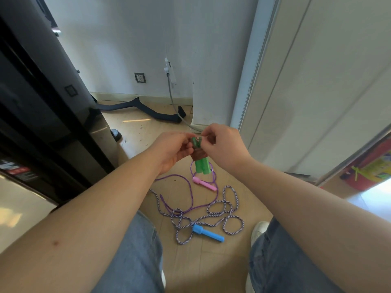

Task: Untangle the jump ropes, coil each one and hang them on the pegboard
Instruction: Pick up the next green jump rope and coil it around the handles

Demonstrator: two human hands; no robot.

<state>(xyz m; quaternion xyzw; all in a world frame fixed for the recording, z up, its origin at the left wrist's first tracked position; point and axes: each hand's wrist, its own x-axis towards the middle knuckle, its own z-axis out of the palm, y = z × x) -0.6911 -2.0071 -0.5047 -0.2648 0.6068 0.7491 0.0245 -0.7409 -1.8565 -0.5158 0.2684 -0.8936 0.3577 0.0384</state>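
Both hands meet above the floor around a pair of green jump-rope handles (202, 166), held side by side and upright, with brownish rope wound round their middle. My left hand (172, 150) grips the handles' upper part. My right hand (223, 144) pinches the rope at the handles' top. Below on the wooden floor lies a tangle: a striped purple-and-white rope (213, 216) with a blue handle (208, 232), and a thin purple rope (188, 187) with a pink handle (204, 183). No pegboard is in view.
A tall black machine (42, 113) stands close on the left. A dark curved bar (143, 109) and a grey cable (175, 106) lie near the white wall. A pale door or cabinet (306, 92) fills the right. My knees in jeans frame the ropes.
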